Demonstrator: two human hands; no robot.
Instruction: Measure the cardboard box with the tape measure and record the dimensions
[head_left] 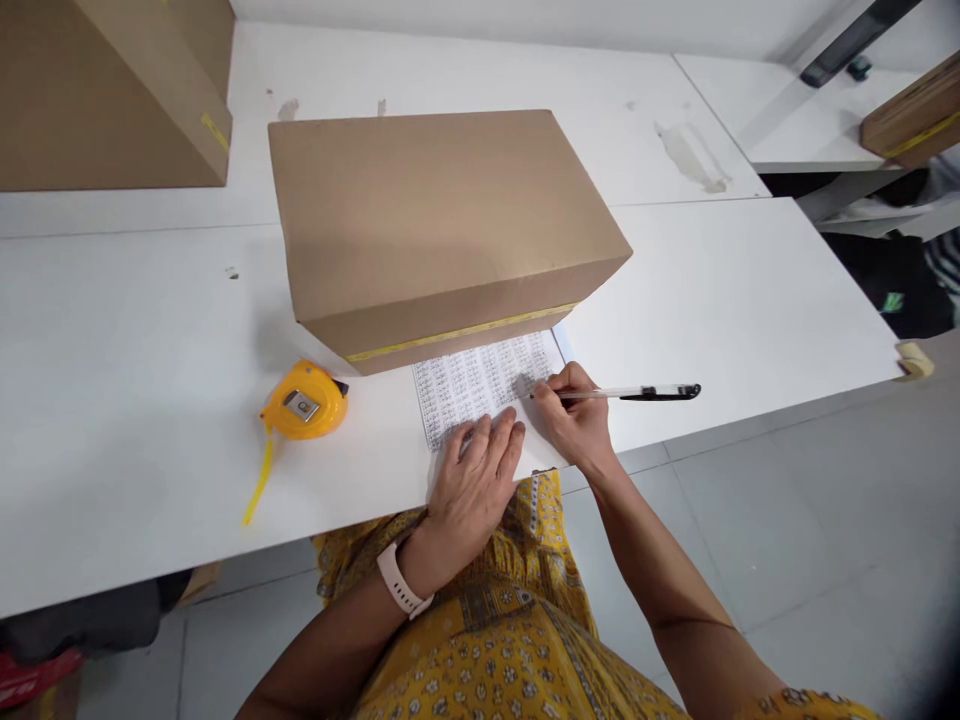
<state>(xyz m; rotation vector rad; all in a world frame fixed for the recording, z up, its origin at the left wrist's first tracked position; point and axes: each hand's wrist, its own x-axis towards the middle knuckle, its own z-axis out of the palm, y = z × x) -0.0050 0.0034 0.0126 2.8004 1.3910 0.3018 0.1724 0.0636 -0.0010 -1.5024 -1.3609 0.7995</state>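
Note:
My right hand (574, 415) grips a pen (645, 392) with a clear barrel and black cap end, its tip at a sheet of paper (480, 385). Rows of small dark writing cover the sheet. With fingers stretched out, my left hand (478, 480) lies flat on the lower part of that paper. A brown cardboard box (450, 215) stands just beyond the hands and hides the sheet's far part. Yellow tape runs along the box's near side. To the left sits a yellow tape measure (306, 402), a short length of its blade pulled out.
The white table (135, 390) ends close in front of my body. Another large cardboard box (112, 100) is at the back left. A smaller box (919, 115) rests on a further table at the far right. Dark bags (885, 280) lie below it.

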